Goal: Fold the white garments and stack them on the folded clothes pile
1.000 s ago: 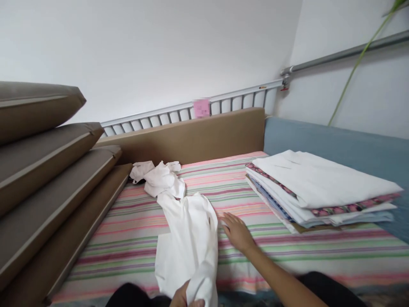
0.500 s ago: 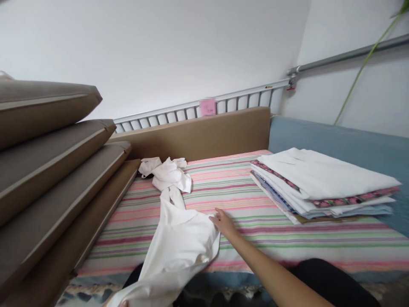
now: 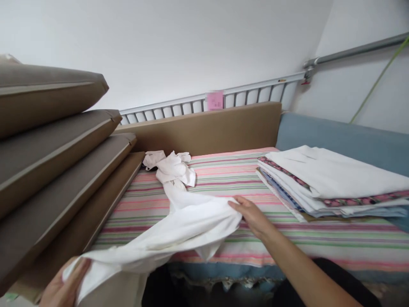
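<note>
White cloth (image 3: 179,228) now drawn out wider between left hand (image 3: 65,281), right hand (image 3: 254,216).

A long, loose piece of soft white fabric (image 3: 188,219) stretches slantwise between the left fingers (image 3: 76,275) and right fingers (image 3: 245,207), creased lengthwise, drooping past the near edge of the pink-and-green striped cloth cover (image 3: 223,183). Its narrower far part reaches a crumpled white cloth heap (image 3: 174,167).

Soft, diffuse light; the pink patch (image 3: 215,100) looks pixelated.
</note>
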`<state>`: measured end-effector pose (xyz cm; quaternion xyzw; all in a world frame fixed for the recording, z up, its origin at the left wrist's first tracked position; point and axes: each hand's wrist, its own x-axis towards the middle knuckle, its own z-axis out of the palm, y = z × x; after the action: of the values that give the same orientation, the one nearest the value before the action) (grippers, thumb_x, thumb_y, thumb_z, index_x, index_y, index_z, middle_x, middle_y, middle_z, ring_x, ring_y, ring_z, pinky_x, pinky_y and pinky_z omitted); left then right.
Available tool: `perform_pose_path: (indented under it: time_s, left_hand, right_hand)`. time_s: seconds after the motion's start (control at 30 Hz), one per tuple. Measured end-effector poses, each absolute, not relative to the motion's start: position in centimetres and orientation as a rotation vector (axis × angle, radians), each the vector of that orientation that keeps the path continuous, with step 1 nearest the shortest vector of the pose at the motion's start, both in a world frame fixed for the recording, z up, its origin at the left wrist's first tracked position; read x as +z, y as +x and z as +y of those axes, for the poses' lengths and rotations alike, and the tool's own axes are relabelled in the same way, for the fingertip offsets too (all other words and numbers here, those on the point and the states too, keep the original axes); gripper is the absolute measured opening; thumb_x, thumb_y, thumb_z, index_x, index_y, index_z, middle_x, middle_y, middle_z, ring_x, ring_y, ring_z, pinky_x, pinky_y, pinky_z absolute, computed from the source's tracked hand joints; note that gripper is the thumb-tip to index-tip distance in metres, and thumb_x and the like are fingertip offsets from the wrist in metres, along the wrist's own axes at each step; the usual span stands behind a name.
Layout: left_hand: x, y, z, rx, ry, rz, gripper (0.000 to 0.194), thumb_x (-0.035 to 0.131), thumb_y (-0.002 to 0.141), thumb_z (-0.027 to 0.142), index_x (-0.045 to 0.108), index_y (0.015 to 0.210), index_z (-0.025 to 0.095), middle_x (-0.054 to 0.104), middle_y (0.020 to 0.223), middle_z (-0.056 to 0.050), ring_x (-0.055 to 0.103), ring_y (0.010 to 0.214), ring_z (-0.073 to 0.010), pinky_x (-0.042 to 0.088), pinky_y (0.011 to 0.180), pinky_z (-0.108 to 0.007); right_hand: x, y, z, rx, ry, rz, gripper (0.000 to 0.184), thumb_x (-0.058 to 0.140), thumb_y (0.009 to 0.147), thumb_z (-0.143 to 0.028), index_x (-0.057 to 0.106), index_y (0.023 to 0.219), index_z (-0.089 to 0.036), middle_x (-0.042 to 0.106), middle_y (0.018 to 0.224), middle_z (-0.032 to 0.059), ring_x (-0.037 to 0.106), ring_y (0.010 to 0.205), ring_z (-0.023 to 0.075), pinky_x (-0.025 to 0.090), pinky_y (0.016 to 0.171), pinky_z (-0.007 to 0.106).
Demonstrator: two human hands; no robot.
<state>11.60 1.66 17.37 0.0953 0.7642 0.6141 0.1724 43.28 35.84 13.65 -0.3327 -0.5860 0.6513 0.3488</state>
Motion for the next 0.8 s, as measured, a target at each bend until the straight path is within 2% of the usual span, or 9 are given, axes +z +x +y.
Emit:
perform_pose_path:
  time_s: [0.13,0.23,0.33,0.4,0.5,0.6,0.7,0.73,0.8]
  left_hand:
    - [20.2,11.8,8.6,1.760,0.707,2.294,0.034,0.070,0.058,0.044,0.060,0.078,0.018,0.053,0.059,0.006,0.045,0.053,-0.0097,0.034,0.046,-0.018]
    - [23.6,12.0,14.5,1.794,0.918,2.489,0.027,0.062,0.067,0.037,0.063,0.083,0.015,0.048,0.059,0.007,0.041,0.055,-0.0075,0.032,0.048,-0.017]
    - [25.9,10.4,18.9,1.925,1.114,2.645,0.031,0.056,0.075,0.037,0.063,0.093,0.012,0.048,0.065,0.006,0.042,0.060,-0.0066,0.035,0.055,-0.016]
    - [25.8,8.6,20.7,1.635,1.277,2.795,0.033,0.052,0.079,0.039,0.061,0.098,0.014,0.055,0.074,0.002,0.050,0.068,-0.0101,0.040,0.064,-0.021]
    - [23.5,7.3,22.0,0.910,1.413,2.879,0.032,0.063,0.069,0.028,0.063,0.099,0.016,0.065,0.089,-0.006,0.058,0.085,-0.0221,0.044,0.078,-0.034]
    - [21.0,10.4,22.3,0.808,1.646,2.589,0.057,0.069,0.059,0.020,0.055,0.114,0.014,0.060,0.114,-0.013,0.056,0.101,-0.0261,0.042,0.090,-0.038]
    - [20.2,16.8,22.5,0.846,1.869,1.990,0.074,0.063,0.067,0.022,0.034,0.135,0.025,0.040,0.140,-0.007,0.058,0.098,-0.0171,0.046,0.087,-0.031]
    - [20.2,18.8,22.6,0.795,1.900,1.824,0.075,0.062,0.068,0.020,0.031,0.136,0.029,0.038,0.142,-0.005,0.058,0.095,-0.0154,0.046,0.085,-0.029]
    - [20.4,21.7,22.9,0.660,1.936,1.599,0.072,0.062,0.065,0.018,0.038,0.133,0.028,0.050,0.133,-0.003,0.058,0.096,-0.0155,0.045,0.085,-0.028]
  right_hand:
    - [19.3,46.4,36.5,1.645,-0.821,-1.151,0.039,0.074,0.059,-0.043,0.058,0.085,-0.018,0.062,0.071,-0.0011,0.055,0.062,0.0123,0.043,0.057,0.023]
    - [23.2,46.7,37.3,1.548,-0.745,-1.076,0.039,0.076,0.057,-0.041,0.058,0.085,-0.019,0.062,0.074,-0.0013,0.056,0.066,0.0127,0.045,0.061,0.024]
    - [26.0,46.4,38.3,1.424,-0.657,-1.043,0.036,0.075,0.058,-0.039,0.058,0.083,-0.020,0.062,0.076,-0.0025,0.056,0.068,0.0112,0.045,0.063,0.022]
    - [26.9,46.1,38.8,1.372,-0.640,-1.051,0.035,0.074,0.059,-0.039,0.059,0.083,-0.019,0.061,0.075,-0.0029,0.054,0.066,0.0105,0.043,0.061,0.021]
    - [26.0,45.1,38.7,1.320,-0.716,-1.245,0.034,0.069,0.063,-0.041,0.061,0.085,-0.016,0.061,0.072,-0.0024,0.053,0.062,0.0107,0.040,0.057,0.021]
    - [23.2,42.4,36.6,1.258,-0.785,-1.719,0.025,0.063,0.069,-0.037,0.066,0.078,-0.015,0.064,0.072,-0.0005,0.055,0.065,0.0128,0.039,0.059,0.022]
    - [20.5,39.3,33.0,1.142,-0.713,-2.192,0.016,0.059,0.072,-0.029,0.070,0.077,-0.017,0.068,0.077,0.0003,0.059,0.073,0.0155,0.040,0.066,0.024]
    - [20.0,38.4,31.8,1.101,-0.671,-2.299,0.016,0.058,0.073,-0.026,0.071,0.078,-0.019,0.069,0.079,-0.0003,0.059,0.075,0.0155,0.040,0.067,0.024]
    - [19.7,37.6,29.9,1.066,-0.614,-2.417,0.016,0.056,0.074,-0.023,0.071,0.077,-0.022,0.069,0.079,-0.0019,0.059,0.075,0.0144,0.040,0.066,0.023]
